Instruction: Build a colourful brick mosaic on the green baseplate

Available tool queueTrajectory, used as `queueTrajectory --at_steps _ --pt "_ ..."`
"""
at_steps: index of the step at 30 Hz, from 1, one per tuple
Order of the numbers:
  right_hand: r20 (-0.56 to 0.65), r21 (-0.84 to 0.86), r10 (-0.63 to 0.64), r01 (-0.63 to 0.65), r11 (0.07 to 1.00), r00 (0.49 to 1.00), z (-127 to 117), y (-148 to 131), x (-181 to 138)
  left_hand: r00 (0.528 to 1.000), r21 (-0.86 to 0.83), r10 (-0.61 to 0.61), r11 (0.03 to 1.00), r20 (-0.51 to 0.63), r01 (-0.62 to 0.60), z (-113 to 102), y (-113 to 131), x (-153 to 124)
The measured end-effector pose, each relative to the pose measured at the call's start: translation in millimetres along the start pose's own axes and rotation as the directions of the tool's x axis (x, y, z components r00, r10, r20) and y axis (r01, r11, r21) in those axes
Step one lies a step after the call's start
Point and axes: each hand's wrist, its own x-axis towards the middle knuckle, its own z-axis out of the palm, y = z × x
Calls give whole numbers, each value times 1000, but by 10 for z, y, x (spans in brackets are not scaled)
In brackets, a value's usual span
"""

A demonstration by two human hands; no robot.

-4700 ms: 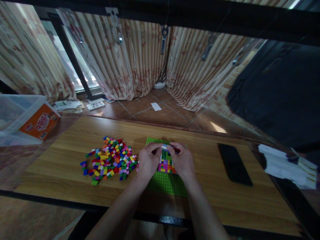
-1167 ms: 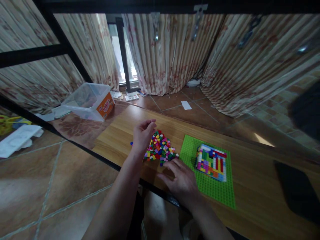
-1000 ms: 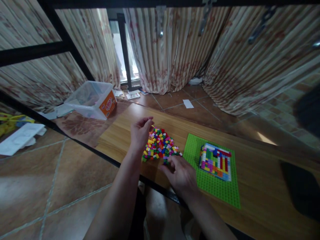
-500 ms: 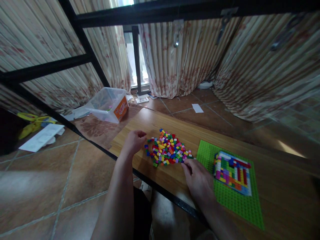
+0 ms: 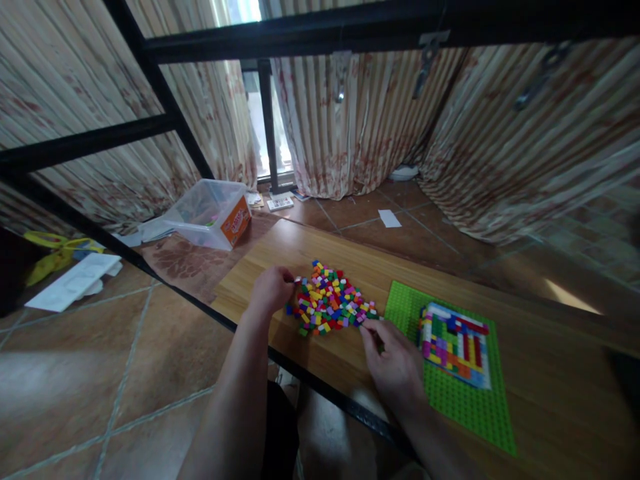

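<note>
"Wood tabletop, work around mid-frame. Which step was in hand?"

"Picking through loose bricks, by my read: heaped mid-frame, one hand at the left, one at the lower right."

"Grip?"

"Right hand, lower centre, nearer: fingertips together at the heap's lower right corner. Left hand, left of centre, farther: fingers drawn in by a pale brick. Couldn't tell whether either gripped anything."

"Next move?"

"Called for a clean pinch on one brick and a small lift, probably; a sweep risked scattering strays."

"Edges, room?"

"Black near edge ran below the right hand, lower centre. Green baseboard, lower right, sat just beside that hand, brick build on it, untouched: tight. Bare wood lay beyond the heap, up to the far edge. Past that, tiled floor; clear bin upper left, well apart."
</note>
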Motion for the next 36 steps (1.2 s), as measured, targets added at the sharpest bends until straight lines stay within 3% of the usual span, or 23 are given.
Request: queueTrajectory --at_steps 4,8,12,15,20,28,36 --pt "-51 129 50 -43 991 997 -70 -67 54 986 -304 112 950 122 -70 -69 128 -97" --pt "-73 257 118 -96 962 990 -174 -140 131 860 -600 436 773 265 -207 72 372 -253" --pt "-60 248 122 -104 963 991 -248 -113 193 726 -634 626 692 287 -346 287 661 -424" --pt "-59 229 102 -86 970 993 -280 -58 210 675 -627 689 655 265 -422 369 814 -524" --pt "-114 204 101 -77 976 988 -333 -5 207 678 -613 701 640 220 -463 440 924 -608" --pt "-132 204 130 -102 974 983 -398 42 205 669 -454 738 628 89 -632 578 1013 -666" --pt "-201 259 229 -174 950 952 -411 16 213 712 -362 702 663 -4 -656 678 1077 -721"
